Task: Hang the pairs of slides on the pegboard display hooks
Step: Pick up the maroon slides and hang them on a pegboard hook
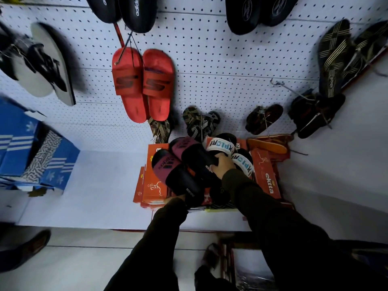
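A pair of black slides with maroon straps (180, 164) lies over a stack of orange shoe boxes (265, 173) on the white shelf. My left hand (176, 201) grips the heel of the nearer slide. My right hand (223, 166) is closed on the heel of the farther one. Right behind my right hand sits a pair of black slides with white lettered straps (220, 148). A red pair (142, 85) hangs by a cord from a hook on the white pegboard (220, 66).
Other pairs hang on the pegboard: black ones at the top (126, 11), a grey flip-flop pair (46, 61) at left, striped ones (336, 57) at right, dark ones (310, 114) low down. Blue shoe boxes (31, 150) stand at the left. A bare wire hook (281, 86) sticks out right of centre.
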The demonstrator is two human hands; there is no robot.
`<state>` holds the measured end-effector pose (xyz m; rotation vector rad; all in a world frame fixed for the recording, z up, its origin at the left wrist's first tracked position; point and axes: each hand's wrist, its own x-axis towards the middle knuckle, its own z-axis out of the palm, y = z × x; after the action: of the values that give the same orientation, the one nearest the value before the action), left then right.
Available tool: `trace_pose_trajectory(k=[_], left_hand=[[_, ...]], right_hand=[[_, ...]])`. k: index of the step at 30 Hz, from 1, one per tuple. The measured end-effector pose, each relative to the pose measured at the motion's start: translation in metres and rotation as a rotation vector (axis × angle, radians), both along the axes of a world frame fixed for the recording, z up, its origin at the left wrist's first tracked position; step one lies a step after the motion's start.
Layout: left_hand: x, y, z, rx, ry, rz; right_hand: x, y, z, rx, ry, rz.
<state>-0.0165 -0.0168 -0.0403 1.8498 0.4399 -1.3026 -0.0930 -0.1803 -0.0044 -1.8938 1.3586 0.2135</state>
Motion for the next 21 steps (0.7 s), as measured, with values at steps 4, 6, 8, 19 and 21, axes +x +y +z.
trace_pose_trajectory(k=[4, 6, 8, 19, 21], left_hand=[[0.005, 0.014, -0.013, -0.086, 0.03, 0.165], [0.012, 0.026, -0.015, -0.106, 0.046, 0.18], [0.018, 0.037, -0.011, -0.139, 0.039, 0.177], [0.061, 0.067, 0.049, -0.355, -0.26, 0.201], [0.071, 0.068, 0.07, -0.428, -0.336, 0.21]], right_hand=[[-0.003, -0.005, -0.003, 0.212, -0.046, -0.149], [-0.005, 0.0, -0.004, 0.308, -0.065, -0.178], [-0.007, 0.008, -0.003, 0.38, -0.106, -0.221], [0.007, 0.059, 0.042, 0.499, -0.542, -0.426], [0.013, 0.063, 0.059, 0.481, -0.644, -0.397]])
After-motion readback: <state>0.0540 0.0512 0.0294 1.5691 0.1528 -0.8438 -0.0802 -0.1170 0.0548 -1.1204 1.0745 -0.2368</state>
